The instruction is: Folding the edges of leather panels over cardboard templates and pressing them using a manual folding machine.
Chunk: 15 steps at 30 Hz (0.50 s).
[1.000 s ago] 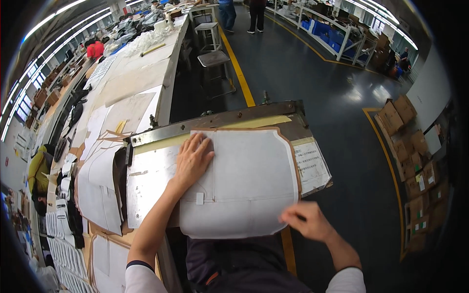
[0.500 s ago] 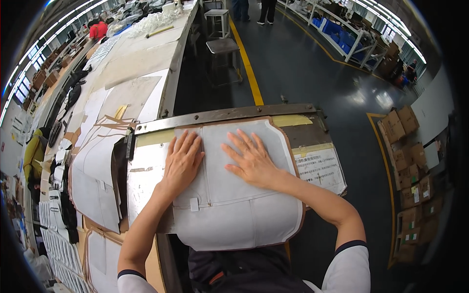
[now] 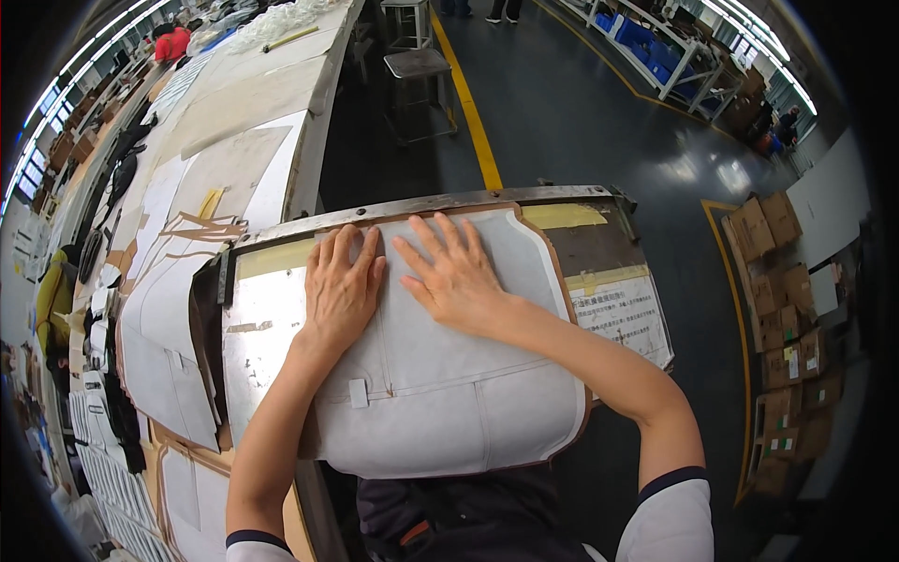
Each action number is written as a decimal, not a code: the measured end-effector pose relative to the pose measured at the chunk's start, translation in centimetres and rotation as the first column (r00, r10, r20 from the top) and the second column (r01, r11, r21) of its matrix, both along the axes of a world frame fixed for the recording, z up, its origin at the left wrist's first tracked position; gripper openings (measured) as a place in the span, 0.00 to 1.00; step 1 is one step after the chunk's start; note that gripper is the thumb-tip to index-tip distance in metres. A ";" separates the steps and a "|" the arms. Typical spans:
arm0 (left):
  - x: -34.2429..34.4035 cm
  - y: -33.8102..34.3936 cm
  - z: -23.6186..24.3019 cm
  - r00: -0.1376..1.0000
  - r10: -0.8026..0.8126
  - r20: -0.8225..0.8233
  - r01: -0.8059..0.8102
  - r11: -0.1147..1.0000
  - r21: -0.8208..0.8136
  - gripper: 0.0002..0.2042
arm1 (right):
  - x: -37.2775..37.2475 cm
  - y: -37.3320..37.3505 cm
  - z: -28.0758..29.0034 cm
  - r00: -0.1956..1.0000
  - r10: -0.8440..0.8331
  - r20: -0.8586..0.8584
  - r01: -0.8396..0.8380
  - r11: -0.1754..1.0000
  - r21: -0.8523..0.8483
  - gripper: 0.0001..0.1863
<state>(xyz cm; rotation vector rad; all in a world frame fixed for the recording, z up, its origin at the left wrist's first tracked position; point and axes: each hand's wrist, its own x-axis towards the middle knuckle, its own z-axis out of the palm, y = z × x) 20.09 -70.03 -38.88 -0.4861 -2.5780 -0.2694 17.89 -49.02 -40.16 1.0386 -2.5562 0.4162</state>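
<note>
The white panel (image 3: 433,412), edged in brown, lies on the metal plate (image 3: 267,290) in front of me, its near end hanging over toward the dark trousers (image 3: 449,520). I have both hands palm down on it. The left hand (image 3: 339,286) rests flat on the panel's left part, fingers a little apart; the right hand (image 3: 457,273) lies flat just beside it, fingers fanned and thumb out. Neither is pinching anything. The fingertips are near the panel's far edge, which runs along a metal bar (image 3: 389,208).

To the right of the panel I see yellow tape (image 3: 567,216) and a printed sheet (image 3: 623,318) on the plate. On my left, more white panels (image 3: 169,365) are piled beside the plate, next to a long bench (image 3: 239,108) covered with paper. Farther left, the view bends and dims; the dark heap (image 3: 117,187) there looks like cloth, though I can't be sure. A stool (image 3: 419,64) stands beyond, and cardboard boxes (image 3: 749,229) sit well off to the right.
</note>
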 end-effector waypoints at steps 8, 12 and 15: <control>0.4 0.1 0.3 0.991 0.082 0.109 -0.080 0.996 -0.026 0.25 | -0.1 3.5 1.8 0.988 -0.116 0.106 0.113 0.993 0.039 0.30; 0.5 0.9 0.4 0.979 0.160 0.127 -0.152 0.986 -0.067 0.25 | 0.1 7.0 0.9 0.979 -0.190 -0.076 0.193 0.981 0.022 0.29; 0.4 1.0 0.1 0.977 0.159 0.141 -0.150 0.986 -0.075 0.25 | -0.1 7.2 0.6 0.980 -0.178 -0.093 0.180 0.984 0.006 0.29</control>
